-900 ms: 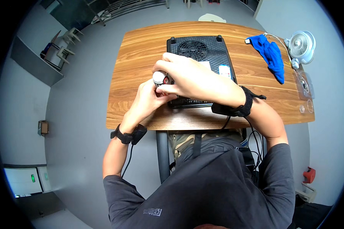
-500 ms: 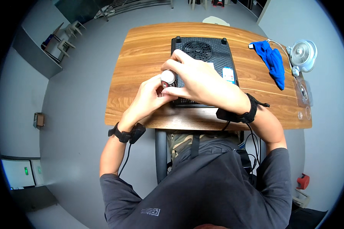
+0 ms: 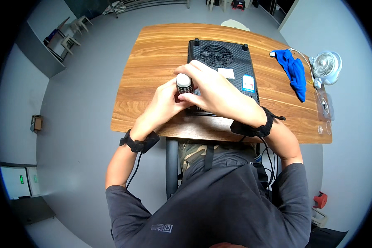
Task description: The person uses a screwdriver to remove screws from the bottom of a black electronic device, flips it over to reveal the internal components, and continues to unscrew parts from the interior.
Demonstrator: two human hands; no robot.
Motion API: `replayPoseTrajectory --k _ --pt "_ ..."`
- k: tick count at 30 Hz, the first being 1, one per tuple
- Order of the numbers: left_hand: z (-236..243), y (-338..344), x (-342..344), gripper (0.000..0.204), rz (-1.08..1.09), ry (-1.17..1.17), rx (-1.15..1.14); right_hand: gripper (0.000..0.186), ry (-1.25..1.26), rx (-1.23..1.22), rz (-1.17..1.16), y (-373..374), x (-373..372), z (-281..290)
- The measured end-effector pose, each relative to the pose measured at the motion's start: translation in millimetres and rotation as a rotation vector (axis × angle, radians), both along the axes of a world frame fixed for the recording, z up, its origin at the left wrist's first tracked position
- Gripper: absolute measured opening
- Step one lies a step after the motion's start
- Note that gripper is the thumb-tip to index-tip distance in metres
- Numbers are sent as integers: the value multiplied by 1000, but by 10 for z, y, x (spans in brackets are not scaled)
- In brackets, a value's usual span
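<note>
A short upright cylinder (image 3: 184,80) with a rounded white end and a dark checked side stands between my hands; its lower part is hidden, so its kind is unclear. My left hand (image 3: 165,100) is closed at its near left side, low down. From the right, the fingers of my right hand (image 3: 207,86) curl round it, thumb in front. Both hands are over the near left corner of a flat black appliance (image 3: 239,62), which lies with its round fan grille (image 3: 216,55) and feet facing up. A white label and a blue-and-white sticker (image 3: 248,82) show on it.
The appliance rests on a wooden table (image 3: 149,53). Toward the right edge lie a blue cloth (image 3: 292,70), a white fan (image 3: 325,65) with a cable, and clear plastic packaging (image 3: 324,105). A pale stool (image 3: 234,25) stands beyond the far edge.
The cylinder has turned or tilted: its checked side shows now, where a red patch showed before. My right hand has shifted slightly, uncovering the white label. The whole view has moved a little.
</note>
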State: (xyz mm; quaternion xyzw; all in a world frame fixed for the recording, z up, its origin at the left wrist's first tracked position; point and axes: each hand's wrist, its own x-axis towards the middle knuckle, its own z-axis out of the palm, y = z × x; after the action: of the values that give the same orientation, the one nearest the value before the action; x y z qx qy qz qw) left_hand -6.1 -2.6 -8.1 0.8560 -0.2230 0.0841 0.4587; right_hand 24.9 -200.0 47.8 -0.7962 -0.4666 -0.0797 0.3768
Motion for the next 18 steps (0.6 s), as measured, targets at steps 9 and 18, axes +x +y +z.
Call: replayPoseTrajectory --k 9,18 --pt "130 43 -7 35 6 4 -1 52 -18 89 19 -10 27 81" --pt "78 41 -32 30 -39 60 23 48 -3 85 16 -50 19 12"
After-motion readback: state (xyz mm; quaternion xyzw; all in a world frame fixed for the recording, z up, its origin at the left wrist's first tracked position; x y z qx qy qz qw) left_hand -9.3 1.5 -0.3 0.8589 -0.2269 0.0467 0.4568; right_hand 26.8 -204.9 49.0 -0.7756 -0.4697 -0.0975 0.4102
